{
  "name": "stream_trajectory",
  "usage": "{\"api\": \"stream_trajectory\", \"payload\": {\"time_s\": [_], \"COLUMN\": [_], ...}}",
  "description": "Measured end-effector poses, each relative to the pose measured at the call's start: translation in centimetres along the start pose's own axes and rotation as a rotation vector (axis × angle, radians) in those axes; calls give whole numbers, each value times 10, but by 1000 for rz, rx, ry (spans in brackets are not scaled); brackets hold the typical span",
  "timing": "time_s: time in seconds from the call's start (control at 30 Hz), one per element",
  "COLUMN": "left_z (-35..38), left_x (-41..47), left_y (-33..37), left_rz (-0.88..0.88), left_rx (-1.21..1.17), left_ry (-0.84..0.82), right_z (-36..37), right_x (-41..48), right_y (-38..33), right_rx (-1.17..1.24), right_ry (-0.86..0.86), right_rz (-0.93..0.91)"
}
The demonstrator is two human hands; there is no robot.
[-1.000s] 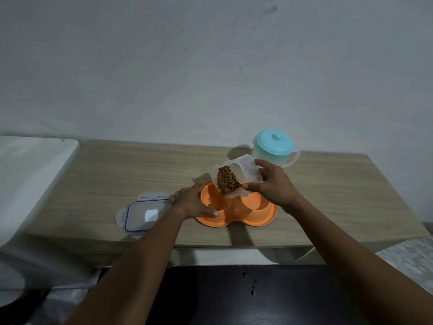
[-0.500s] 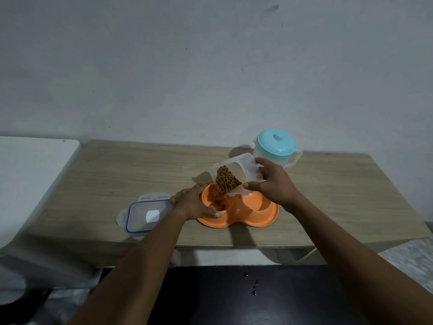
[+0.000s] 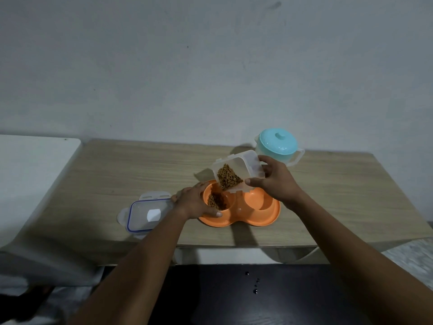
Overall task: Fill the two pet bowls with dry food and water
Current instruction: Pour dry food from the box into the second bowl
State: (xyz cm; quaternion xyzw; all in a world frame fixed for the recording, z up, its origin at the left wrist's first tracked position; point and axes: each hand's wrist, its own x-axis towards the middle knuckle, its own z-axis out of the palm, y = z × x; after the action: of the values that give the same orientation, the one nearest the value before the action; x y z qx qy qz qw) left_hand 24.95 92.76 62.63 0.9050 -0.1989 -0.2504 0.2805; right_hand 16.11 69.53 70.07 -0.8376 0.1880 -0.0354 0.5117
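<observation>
Tipping dry food (image 3: pixel 228 178) into the double bowl (image 3: pixel 253 218).
My right hand (image 3: pixel 274 181) grips the tilted clear tub (image 3: pixel 243 163) just above the orange bowl's left cup (image 3: pixel 216 201), where food lies; my left hand (image 3: pixel 195 204) clasps that side's rim; the tub's lid (image 3: pixel 145 215) lies just left on the table (image 3: pixel 140 170); a jug (image 3: pixel 278 146) stands behind.

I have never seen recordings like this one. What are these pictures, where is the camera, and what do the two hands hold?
There is no machine here: a person works with bare hands. Every picture comes from one camera worn on the head, looking down. On the wooden table lie an orange plastic double bowl, a clear lid with a blue seal, and a clear jug with a turquoise lid. The left hand grips the bowl's left edge. The fingers of the right hand hold a clear plastic box, tilted, and brown dry food falls into the left hollow. The right hollow looks empty.
</observation>
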Motion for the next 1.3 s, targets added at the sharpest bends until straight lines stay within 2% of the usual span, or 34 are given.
{"api": "stream_trajectory", "payload": {"time_s": [0.23, 0.33, 0.5, 0.77, 1.07, 1.3], "left_z": [2, 2, 0, 7, 7, 8], "left_x": [1, 2, 1, 10, 20, 18], "left_y": [-1, -1, 1, -8, -11, -10], "left_rz": [-3, 6, 23, 6, 27, 20], "left_rx": [3, 16, -7, -47, 7, 40], "left_ry": [-2, 8, 11, -1, -21, -9], "right_z": [-2, -2, -2, 10, 58, 73], "right_x": [0, -3, -9, 16, 90, 104], "right_y": [0, 0, 4, 12, 19, 24], "right_rx": [39, 178, 502, 775, 707, 638], "right_ry": [-2, -2, 11, 133, 219, 151], "right_rz": [33, 86, 276, 433, 492, 573]}}
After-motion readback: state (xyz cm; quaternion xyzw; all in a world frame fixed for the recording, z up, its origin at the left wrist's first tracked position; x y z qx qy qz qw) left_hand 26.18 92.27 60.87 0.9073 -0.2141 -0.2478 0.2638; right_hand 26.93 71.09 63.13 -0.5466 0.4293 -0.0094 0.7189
